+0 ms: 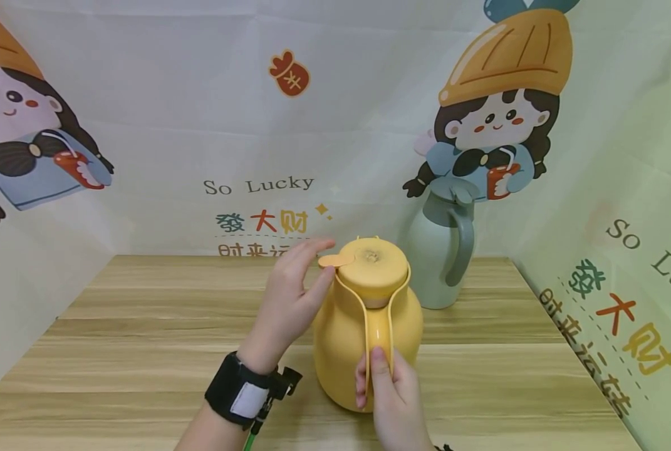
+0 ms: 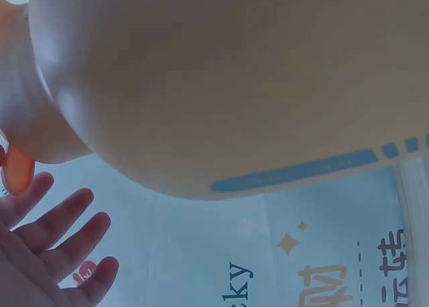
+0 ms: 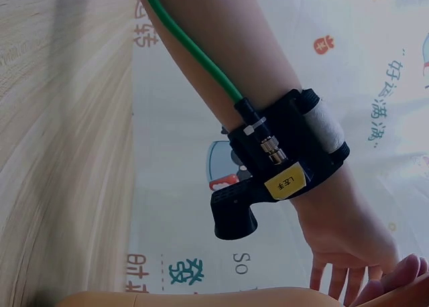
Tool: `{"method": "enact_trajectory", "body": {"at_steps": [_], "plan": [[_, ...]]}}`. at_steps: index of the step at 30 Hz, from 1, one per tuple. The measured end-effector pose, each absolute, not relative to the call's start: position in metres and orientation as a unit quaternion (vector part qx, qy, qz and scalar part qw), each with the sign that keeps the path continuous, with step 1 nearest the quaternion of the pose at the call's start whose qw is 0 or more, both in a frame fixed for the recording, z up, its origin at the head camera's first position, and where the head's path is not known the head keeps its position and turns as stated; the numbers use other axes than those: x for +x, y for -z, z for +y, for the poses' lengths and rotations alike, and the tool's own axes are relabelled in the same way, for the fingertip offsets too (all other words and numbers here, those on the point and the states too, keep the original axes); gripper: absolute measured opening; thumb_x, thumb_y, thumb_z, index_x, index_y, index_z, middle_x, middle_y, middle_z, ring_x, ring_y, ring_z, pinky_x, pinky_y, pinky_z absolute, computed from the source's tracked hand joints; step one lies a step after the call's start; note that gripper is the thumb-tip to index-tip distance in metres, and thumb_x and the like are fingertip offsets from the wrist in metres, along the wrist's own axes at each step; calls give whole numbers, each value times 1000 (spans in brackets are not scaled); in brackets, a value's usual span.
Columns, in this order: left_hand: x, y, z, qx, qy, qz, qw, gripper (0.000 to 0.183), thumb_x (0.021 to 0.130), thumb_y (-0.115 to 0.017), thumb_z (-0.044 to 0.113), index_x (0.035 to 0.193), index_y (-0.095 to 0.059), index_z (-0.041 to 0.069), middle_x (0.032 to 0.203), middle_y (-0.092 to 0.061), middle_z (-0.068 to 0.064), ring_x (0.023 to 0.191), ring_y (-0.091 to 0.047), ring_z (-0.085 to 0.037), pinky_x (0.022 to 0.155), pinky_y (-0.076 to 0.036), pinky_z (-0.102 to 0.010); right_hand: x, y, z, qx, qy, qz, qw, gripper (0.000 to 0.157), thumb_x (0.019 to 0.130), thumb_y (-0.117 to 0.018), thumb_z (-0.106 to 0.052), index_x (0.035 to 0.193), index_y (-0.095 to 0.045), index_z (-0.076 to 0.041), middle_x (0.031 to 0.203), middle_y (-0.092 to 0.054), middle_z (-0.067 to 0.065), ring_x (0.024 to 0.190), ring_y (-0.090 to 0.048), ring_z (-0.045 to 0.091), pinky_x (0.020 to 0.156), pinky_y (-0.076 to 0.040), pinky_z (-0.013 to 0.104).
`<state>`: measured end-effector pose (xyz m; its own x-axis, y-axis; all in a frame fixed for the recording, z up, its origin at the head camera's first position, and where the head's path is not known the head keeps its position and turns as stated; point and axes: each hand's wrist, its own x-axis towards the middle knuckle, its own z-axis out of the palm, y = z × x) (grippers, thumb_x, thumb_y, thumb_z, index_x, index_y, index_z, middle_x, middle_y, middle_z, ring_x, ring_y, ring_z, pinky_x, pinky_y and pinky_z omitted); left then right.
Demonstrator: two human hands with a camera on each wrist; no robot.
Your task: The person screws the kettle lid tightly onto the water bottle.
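A yellow vacuum jug (image 1: 335,332) stands upright on the table, its handle toward me. My right hand (image 1: 394,391) grips the lower part of the handle (image 1: 378,329), thumb along its near side. An orange tab (image 1: 335,260) juts left from the round lid (image 1: 374,266). My left hand (image 1: 296,288) is at this tab, its thumb beside it and its fingers straight. In the left wrist view, the spread fingers (image 2: 57,226) lie close to the orange tab (image 2: 18,169); the thumb is mostly out of frame, so contact is unclear.
A pale green jug (image 1: 439,250) with a grey-green handle stands behind, to the right of the yellow one. Printed cloth (image 1: 200,125) hangs behind and at the sides of the wooden table (image 1: 171,326). A black wristband camera (image 1: 250,391) sits on the left wrist.
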<state>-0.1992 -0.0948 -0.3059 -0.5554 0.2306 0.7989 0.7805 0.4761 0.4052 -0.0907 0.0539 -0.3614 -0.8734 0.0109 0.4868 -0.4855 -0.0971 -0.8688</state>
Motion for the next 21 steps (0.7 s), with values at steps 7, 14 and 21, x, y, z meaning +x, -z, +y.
{"method": "enact_trajectory", "body": {"at_steps": [7, 14, 21], "plan": [[-202, 307, -91, -312, 394, -796, 337, 29, 92, -50, 18, 117, -58, 6, 116, -58, -4, 112, -46, -16, 96, -34, -37, -90, 361, 54, 178, -718, -652, 168, 32, 101, -28, -4, 78, -48, 3, 59, -46, 13, 44, -47, 15, 40, -45, 31], [-201, 295, -88, -291, 392, -810, 326, 33, 90, -49, 20, 119, -58, 7, 119, -56, -5, 115, -45, -17, 97, -32, -40, -90, 361, 54, 186, -716, -651, 170, 31, 101, -28, -3, 78, -48, 3, 59, -46, 13, 44, -47, 16, 41, -46, 32], [-198, 269, -74, -266, 343, -852, 293, 47, 91, -48, 45, 125, -54, 13, 126, -51, -2, 121, -39, -18, 100, -27, -45, -90, 361, 55, 186, -715, -652, 170, 31, 101, -28, -4, 79, -48, 2, 60, -47, 13, 44, -47, 16, 41, -46, 31]]}}
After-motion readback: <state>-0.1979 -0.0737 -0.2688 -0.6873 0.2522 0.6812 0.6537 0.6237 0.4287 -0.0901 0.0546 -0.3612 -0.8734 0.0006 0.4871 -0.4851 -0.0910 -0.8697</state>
